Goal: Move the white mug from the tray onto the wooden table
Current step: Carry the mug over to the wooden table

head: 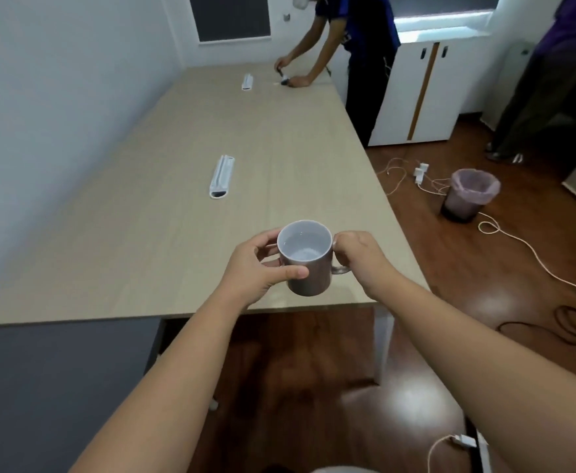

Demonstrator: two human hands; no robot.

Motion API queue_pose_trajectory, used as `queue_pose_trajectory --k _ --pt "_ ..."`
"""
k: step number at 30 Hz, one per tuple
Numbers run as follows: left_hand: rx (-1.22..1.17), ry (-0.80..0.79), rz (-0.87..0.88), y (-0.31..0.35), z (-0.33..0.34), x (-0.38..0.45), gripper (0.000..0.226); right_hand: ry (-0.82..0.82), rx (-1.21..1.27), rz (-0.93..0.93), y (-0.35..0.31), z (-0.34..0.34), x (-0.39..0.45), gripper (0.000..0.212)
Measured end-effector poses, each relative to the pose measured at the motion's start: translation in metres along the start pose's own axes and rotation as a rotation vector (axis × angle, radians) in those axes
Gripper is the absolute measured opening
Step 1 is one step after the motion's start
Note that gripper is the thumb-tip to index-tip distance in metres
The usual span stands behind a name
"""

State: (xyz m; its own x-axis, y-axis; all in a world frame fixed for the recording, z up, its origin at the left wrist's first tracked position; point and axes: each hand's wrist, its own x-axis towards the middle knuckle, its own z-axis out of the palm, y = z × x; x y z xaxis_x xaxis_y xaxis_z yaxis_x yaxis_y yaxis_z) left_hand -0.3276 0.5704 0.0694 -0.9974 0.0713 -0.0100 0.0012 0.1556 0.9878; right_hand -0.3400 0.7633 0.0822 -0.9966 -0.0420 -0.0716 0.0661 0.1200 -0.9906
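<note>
white mug point(308, 259) sits upright and open side up at the near edge of the wooden desk point(163, 186), toward its right corner, roughly 6 o'clock on the desk top; can't tell if its base is fully down or just above the surface. inside looks empty. left hand point(255, 268) has its grip clamped on the mug's left wall, thumb across the near side, fingers round the far side. right hand point(358, 256) has its grip closed at the handle point(340, 269), which points to 3 o'clock. white cable cover point(221, 177) is set in the desk at 12 o'clock from the mug, well apart; a second one point(247, 82) lies further up near the far end. another person point(358, 46) leans over the far end at 12 to 1 o'clock, both hands on a small dark item, too blurred to tell what. bin point(467, 196) with a pink liner stands on the floor at 2 o'clock, white cables near it. white cabinet point(416, 90) behind it.
</note>
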Motion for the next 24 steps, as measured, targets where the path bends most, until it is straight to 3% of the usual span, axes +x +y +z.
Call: queue_pose_trajectory --k 6,8,11,14,16,19,24 --pt "0.004 -0.137 0.025 0.018 0.068 0.041 0.063 0.158 -0.005 0.089 0.007 -0.083 0.023 0.038" --pt "0.013 -0.192 0.035 0.025 0.089 0.060 0.064 0.196 0.029 0.093 0.009 -0.107 0.028 0.031" --pt "0.019 -0.282 0.055 0.029 0.121 0.094 0.061 0.267 0.126 0.095 0.012 -0.143 0.041 0.003" --pt "0.032 -0.378 0.079 0.032 0.150 0.133 0.058 0.360 0.183 0.103 0.017 -0.171 0.059 0.004" --pt "0.032 -0.425 0.085 0.035 0.168 0.154 0.057 0.422 0.189 0.111 0.021 -0.189 0.070 0.023" --pt "0.014 -0.494 0.099 0.038 0.193 0.183 0.058 0.482 0.161 0.094 0.023 -0.216 0.087 0.030" --pt "0.045 -0.604 0.127 0.044 0.239 0.229 0.061 0.587 0.156 0.096 0.035 -0.261 0.113 0.014"
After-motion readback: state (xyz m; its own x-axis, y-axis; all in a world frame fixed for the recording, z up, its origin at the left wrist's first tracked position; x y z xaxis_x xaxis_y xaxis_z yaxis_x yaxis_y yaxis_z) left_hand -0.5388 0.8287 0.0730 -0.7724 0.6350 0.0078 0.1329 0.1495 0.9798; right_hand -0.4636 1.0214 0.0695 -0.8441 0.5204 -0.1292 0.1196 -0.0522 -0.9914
